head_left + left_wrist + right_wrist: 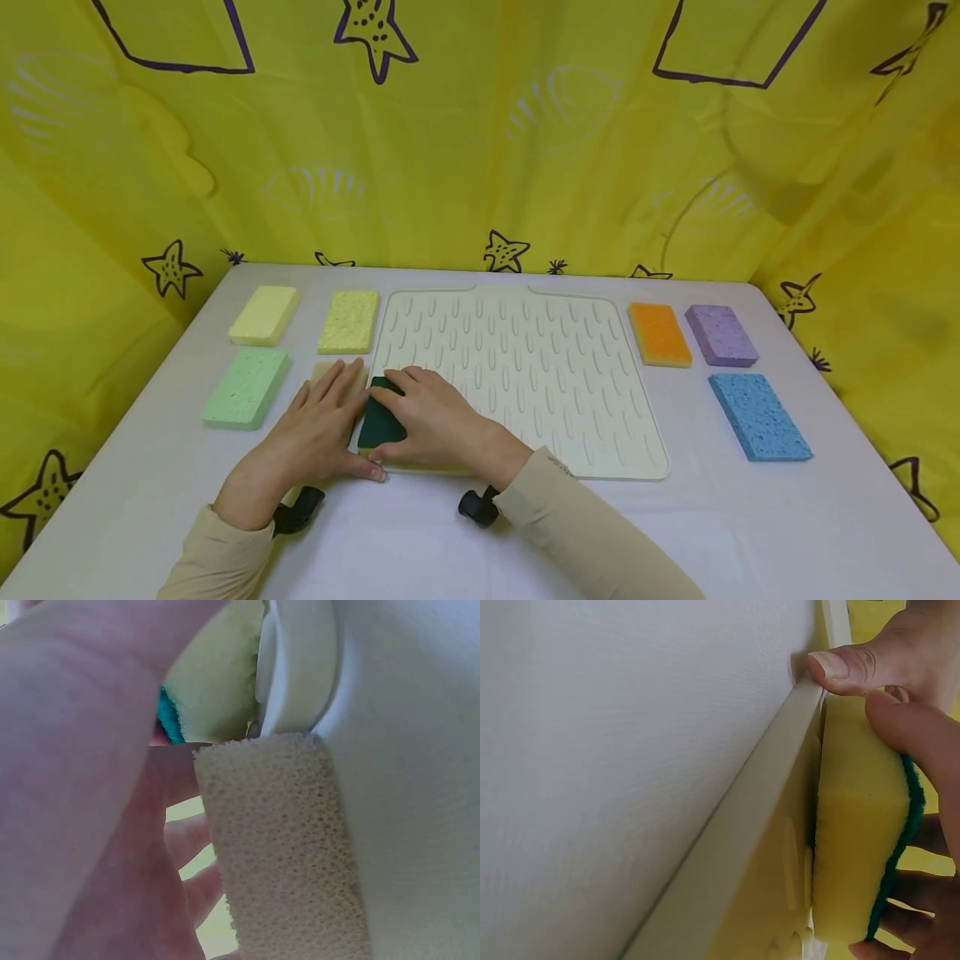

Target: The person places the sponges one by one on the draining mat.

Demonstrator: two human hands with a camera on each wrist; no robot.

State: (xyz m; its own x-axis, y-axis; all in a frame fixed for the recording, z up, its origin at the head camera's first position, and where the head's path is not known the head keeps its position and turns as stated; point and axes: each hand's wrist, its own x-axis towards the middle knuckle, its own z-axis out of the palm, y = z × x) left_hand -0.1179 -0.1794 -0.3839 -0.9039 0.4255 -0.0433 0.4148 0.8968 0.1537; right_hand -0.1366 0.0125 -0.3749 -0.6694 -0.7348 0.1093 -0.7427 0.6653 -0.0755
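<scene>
Fingers of the right hand (431, 417) are curled round the green-and-yellow sponge (380, 417), thumb at the near end, green side up; probably a span grip for fine positioning. Sponge sits at the near left corner of the ridged mat (517, 375). Left hand (318, 429) lies over the beige sponge (281, 847), fingers extended, thumb toward that same corner; likely steadying. Beige one is just left of the mat, can't tell if touching. Closest thing to a container is the mat's rim: green-and-yellow inside it, the rest outside on the table (600, 533). Pale yellow (264, 317), bright yellow (348, 322) and mint (246, 389) sponges left; orange (660, 335), purple (722, 335) and blue (760, 417) right. Spacing looks deliberate, probably for easy reach.
</scene>
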